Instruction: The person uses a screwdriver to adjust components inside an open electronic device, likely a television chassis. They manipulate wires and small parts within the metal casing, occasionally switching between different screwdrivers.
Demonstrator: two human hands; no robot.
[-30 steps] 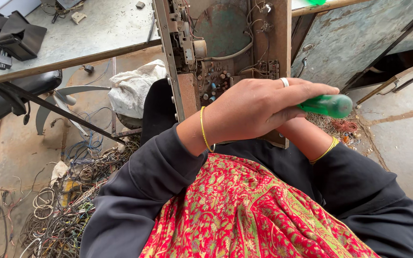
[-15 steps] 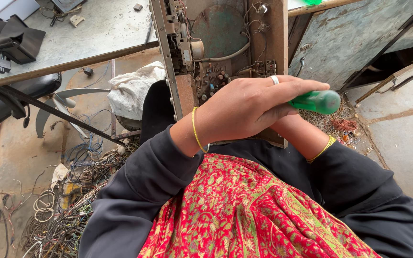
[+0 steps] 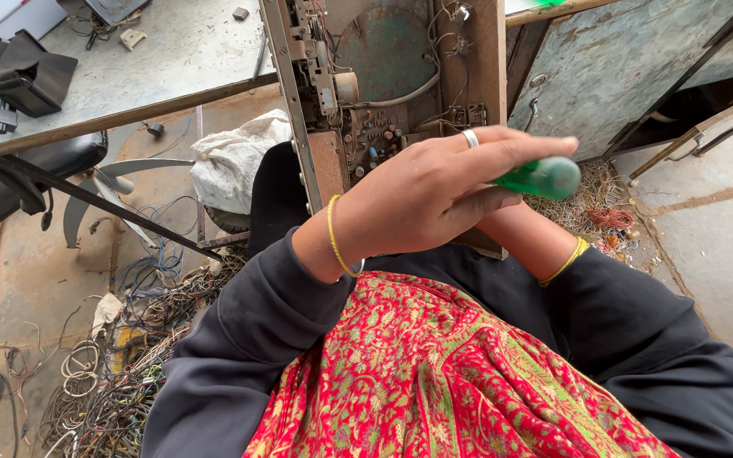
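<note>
My left hand (image 3: 434, 191) lies palm-down over a green tool handle (image 3: 545, 176), its fingers curled around it; a ring sits on one finger and a yellow bangle on the wrist. My right forearm (image 3: 523, 237), also with a yellow bangle, runs up under the left hand, and the right hand itself is hidden beneath it. Both hands are held against an old open electronics chassis (image 3: 383, 76) with a circuit board, wires and a rusty metal frame. The tool's tip is out of sight.
A tangle of scrap wires (image 3: 120, 373) covers the floor at the left. A white sack (image 3: 235, 157) lies beside the chassis. A black seat (image 3: 10, 182) and a grey slab (image 3: 154, 59) with small parts are at the upper left. A worn metal cabinet (image 3: 612, 68) stands at the right.
My left hand and the green handle have shifted slightly to the left against the chassis. The grip looks the same.
</note>
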